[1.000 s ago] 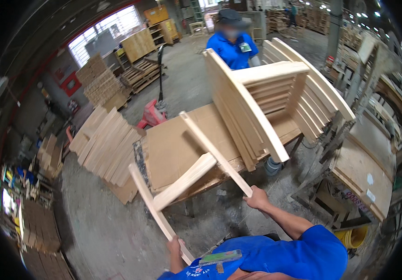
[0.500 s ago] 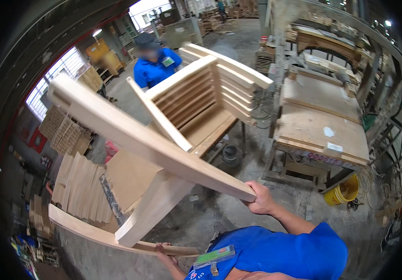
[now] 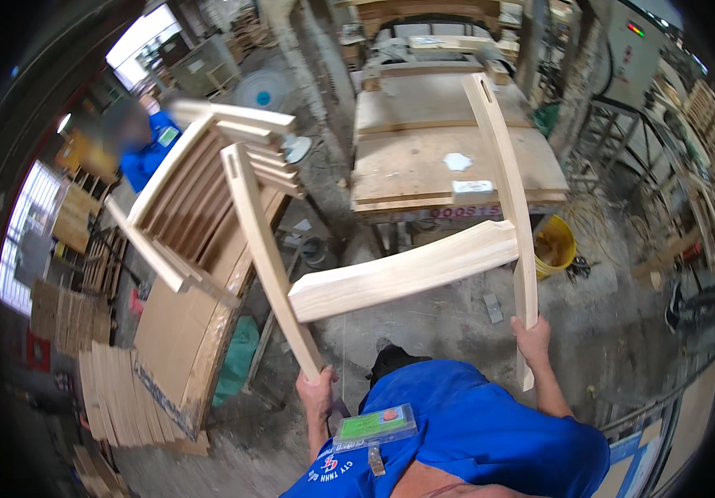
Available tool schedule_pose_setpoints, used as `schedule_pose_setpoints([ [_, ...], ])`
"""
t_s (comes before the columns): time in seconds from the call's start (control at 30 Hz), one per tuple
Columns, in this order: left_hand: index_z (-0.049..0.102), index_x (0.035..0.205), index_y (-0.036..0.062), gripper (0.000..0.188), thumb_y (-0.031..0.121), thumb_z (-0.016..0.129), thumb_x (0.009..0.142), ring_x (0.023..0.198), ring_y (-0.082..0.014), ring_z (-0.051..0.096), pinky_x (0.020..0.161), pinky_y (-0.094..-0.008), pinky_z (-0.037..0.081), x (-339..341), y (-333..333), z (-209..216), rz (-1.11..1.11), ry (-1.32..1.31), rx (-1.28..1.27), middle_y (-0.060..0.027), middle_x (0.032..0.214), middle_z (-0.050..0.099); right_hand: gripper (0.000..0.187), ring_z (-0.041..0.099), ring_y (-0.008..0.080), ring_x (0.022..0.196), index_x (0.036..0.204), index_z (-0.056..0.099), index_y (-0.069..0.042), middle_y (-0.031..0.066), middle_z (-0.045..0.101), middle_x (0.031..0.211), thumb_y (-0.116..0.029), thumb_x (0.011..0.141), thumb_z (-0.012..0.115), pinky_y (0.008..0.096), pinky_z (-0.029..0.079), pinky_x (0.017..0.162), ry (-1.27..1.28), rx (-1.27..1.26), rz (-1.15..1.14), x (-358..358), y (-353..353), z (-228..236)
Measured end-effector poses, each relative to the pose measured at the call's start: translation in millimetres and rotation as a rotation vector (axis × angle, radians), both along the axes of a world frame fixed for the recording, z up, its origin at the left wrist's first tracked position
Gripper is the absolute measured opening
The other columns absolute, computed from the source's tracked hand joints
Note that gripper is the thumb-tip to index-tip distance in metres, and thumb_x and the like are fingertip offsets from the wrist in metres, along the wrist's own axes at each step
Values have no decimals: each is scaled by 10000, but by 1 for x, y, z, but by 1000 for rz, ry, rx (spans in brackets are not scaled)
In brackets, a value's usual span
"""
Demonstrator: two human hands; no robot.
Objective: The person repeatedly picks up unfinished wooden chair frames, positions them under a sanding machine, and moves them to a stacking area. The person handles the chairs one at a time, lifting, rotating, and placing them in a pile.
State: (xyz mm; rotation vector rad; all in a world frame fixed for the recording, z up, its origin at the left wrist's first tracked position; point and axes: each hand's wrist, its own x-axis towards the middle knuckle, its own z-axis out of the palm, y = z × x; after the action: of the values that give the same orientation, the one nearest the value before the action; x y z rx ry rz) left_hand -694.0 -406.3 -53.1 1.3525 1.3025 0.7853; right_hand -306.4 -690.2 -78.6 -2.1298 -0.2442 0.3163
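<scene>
A pale wooden chair frame (image 3: pixel 407 267) hangs in front of me: two long legs joined by one broad curved rail. My left hand (image 3: pixel 316 393) is closed round the near end of the left leg (image 3: pixel 268 249). Low on the right leg (image 3: pixel 509 178), just above its end, my right hand (image 3: pixel 532 339) is wrapped round the wood. Slots show at the far tips of both legs. Behind the left leg, slatted wooden frames (image 3: pixel 187 199) stand on a long workbench (image 3: pixel 176 340).
A co-worker in blue (image 3: pixel 151 145) stands beyond the slatted frames. Ahead is a machine table (image 3: pixel 411 162) with a yellow bucket (image 3: pixel 558 241) by its foot. Stacked wooden pieces (image 3: pixel 117 394) lie left of the bench. A metal rail (image 3: pixel 665 407) stands at lower right.
My view and body have turned right, away from the bench. The chair frame has swung from a slant on the left to roughly level before me, both hands still gripping its legs.
</scene>
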Motion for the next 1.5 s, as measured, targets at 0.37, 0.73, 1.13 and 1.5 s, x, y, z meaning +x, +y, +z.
schedule_pose_setpoints([
  [0.37, 638, 910, -37, 224, 169, 685, 836, 612, -171, 646, 581, -332, 520, 251, 126, -16, -349, 22, -145, -82, 729, 663, 454, 745, 364, 894, 1059, 750, 8, 228, 751, 904, -387, 837, 791, 444, 555, 804, 68, -217, -130, 156, 36, 26],
  [0.73, 613, 889, 1, 201, 186, 689, 906, 563, -218, 612, 517, -374, 512, 409, 163, -40, -453, 64, -353, -82, 683, 605, 587, 695, 361, 1106, 1300, 676, -81, 219, 724, 1169, -456, 857, 761, 442, 538, 954, 25, -332, -186, 258, 47, -43],
  [1.13, 574, 1263, -68, 450, 279, 651, 986, 948, -317, 665, 842, -388, 542, 499, 162, -28, -641, 383, 475, -213, 1048, 690, 645, 564, 407, 1274, 1415, 564, -90, 212, 594, 1343, -461, 909, 711, 511, 475, 1050, 252, -336, -609, 45, -81, -20],
  [1.5, 627, 1249, -102, 360, 190, 633, 1040, 1047, -275, 686, 934, -367, 558, 561, -79, -4, -1470, -60, 693, -218, 1138, 698, 288, 713, 318, 1015, 1092, 713, -90, 126, 724, 1086, -170, 815, 714, 519, 548, 857, 679, -1371, -1430, -320, -283, 86],
])
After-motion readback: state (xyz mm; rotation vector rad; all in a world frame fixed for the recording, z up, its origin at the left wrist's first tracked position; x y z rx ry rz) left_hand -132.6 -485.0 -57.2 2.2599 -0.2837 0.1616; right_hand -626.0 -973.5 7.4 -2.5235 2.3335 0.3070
